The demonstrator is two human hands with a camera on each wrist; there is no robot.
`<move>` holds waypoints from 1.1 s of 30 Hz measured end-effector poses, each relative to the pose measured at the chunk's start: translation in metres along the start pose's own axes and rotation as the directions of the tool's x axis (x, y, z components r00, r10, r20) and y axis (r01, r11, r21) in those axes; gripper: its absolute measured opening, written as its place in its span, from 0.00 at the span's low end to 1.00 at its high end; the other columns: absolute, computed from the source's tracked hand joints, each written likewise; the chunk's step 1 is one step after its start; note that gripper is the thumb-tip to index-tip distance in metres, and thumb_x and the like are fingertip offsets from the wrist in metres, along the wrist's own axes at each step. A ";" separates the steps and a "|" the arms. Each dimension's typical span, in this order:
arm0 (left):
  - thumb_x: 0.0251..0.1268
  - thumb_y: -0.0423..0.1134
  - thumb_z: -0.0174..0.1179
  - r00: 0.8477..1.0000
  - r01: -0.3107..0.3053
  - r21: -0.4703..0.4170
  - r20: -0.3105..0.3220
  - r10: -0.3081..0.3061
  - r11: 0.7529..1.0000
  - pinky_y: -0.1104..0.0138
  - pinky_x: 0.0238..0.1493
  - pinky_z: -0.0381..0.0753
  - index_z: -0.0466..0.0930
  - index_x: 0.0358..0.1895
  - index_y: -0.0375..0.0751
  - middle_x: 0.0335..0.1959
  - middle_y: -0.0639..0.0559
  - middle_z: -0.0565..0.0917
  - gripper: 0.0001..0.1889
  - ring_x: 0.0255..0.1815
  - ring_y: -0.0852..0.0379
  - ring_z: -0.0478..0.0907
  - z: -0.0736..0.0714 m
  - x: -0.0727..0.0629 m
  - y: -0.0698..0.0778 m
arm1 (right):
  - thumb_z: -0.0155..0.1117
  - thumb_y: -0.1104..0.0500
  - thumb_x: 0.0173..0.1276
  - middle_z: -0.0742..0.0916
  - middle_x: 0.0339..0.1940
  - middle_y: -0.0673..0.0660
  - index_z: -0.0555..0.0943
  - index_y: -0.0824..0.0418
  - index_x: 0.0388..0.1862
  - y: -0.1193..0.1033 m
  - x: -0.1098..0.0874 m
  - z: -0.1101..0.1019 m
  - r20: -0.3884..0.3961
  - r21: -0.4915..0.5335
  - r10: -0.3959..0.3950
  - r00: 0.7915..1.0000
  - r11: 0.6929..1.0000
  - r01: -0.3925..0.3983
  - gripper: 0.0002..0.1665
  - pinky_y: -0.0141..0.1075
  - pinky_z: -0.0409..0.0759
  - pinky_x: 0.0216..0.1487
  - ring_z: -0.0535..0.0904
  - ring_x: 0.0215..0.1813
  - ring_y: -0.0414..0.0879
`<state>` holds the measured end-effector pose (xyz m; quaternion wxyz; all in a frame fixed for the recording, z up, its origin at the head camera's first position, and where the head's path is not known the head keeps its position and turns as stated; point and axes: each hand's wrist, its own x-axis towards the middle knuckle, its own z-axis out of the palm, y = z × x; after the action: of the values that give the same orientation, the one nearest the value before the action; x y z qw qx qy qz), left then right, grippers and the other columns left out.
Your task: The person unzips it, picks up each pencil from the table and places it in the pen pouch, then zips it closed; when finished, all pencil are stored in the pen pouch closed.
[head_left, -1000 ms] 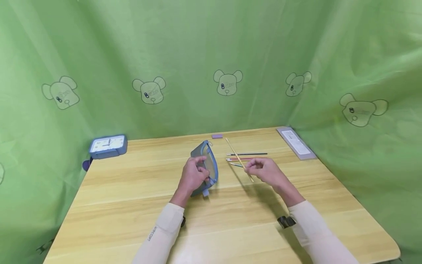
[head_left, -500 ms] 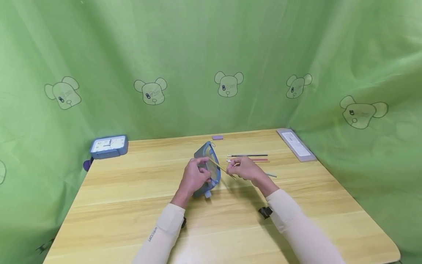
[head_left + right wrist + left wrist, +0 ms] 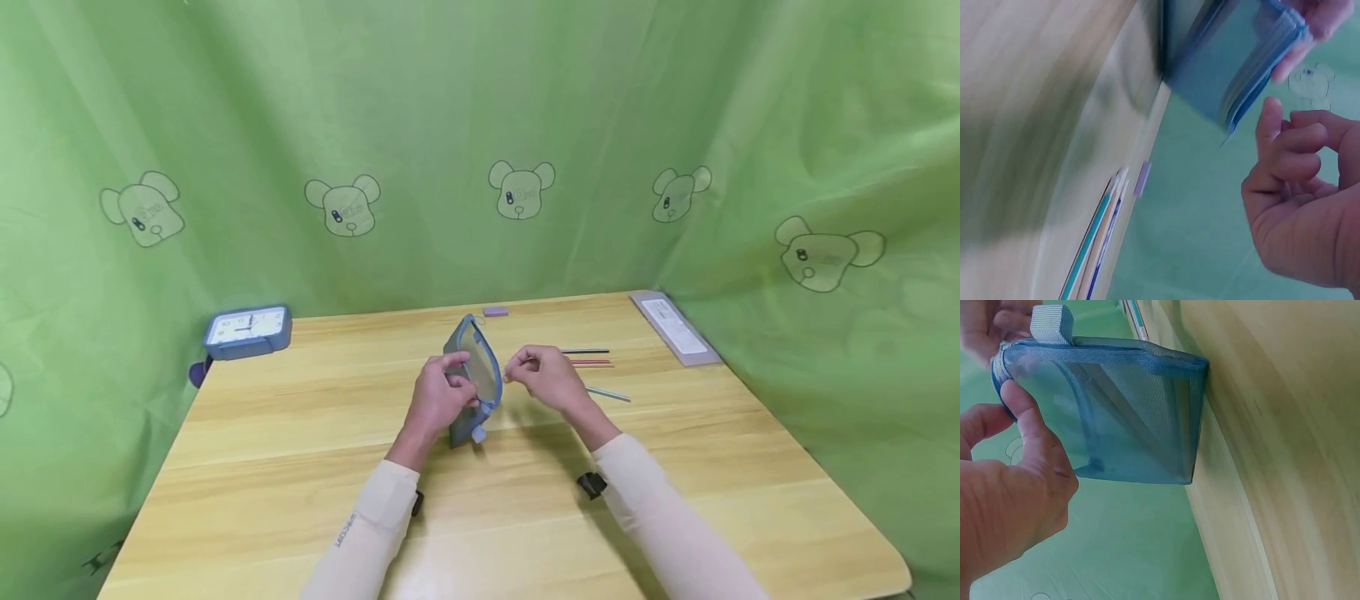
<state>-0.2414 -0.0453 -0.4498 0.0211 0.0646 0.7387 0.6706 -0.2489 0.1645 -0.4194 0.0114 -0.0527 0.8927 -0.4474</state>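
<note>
The left hand [image 3: 441, 393] pinches the pouch [image 3: 1138, 419] at its rim. The right hand [image 3: 551, 377], fingers curled and empty, is beside its opening. Pencils [image 3: 1089, 245] lie nearby.

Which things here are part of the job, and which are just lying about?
Likely in the job:
blue mesh pouch
left hand, pinching its edge
right hand, near its opening
probably the pencils

Seemingly just lying about:
blue clock
purple block
flat lilac item with white label
</note>
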 end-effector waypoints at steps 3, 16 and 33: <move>0.63 0.20 0.63 1.000 0.003 -0.022 -0.009 -0.003 1.000 0.66 0.38 0.96 0.78 0.70 0.31 0.58 0.37 0.74 0.29 0.28 0.61 0.82 -0.003 0.000 0.001 | 0.67 0.61 0.77 0.93 0.43 0.61 0.86 0.63 0.42 0.015 0.000 -0.014 0.004 0.011 -0.020 1.000 1.000 0.020 0.06 0.27 0.79 0.29 0.79 0.32 0.42; 0.63 0.20 0.62 0.999 0.034 0.016 0.003 -0.034 0.999 0.66 0.39 0.96 0.77 0.72 0.32 0.65 0.36 0.73 0.31 0.28 0.61 0.79 0.000 -0.002 0.002 | 0.69 0.60 0.77 0.88 0.59 0.72 0.78 0.73 0.65 0.123 0.000 -0.092 0.044 -0.020 0.076 0.996 0.997 -0.076 0.24 0.38 0.94 0.47 0.88 0.48 0.45; 0.62 0.20 0.62 1.000 0.030 0.040 0.003 -0.030 0.999 0.66 0.38 0.96 0.78 0.71 0.33 0.65 0.36 0.73 0.31 0.28 0.61 0.81 0.000 -0.003 0.000 | 0.76 0.65 0.67 0.90 0.50 0.64 0.83 0.68 0.58 0.144 -0.001 -0.091 0.038 -0.233 -0.020 0.999 0.972 0.028 0.22 0.42 0.87 0.52 0.85 0.53 0.56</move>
<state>-0.2388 -0.0458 -0.4500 0.0311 0.0552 0.7528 0.6552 -0.2666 0.3229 -0.4798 0.0152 -0.0724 0.9381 -0.3384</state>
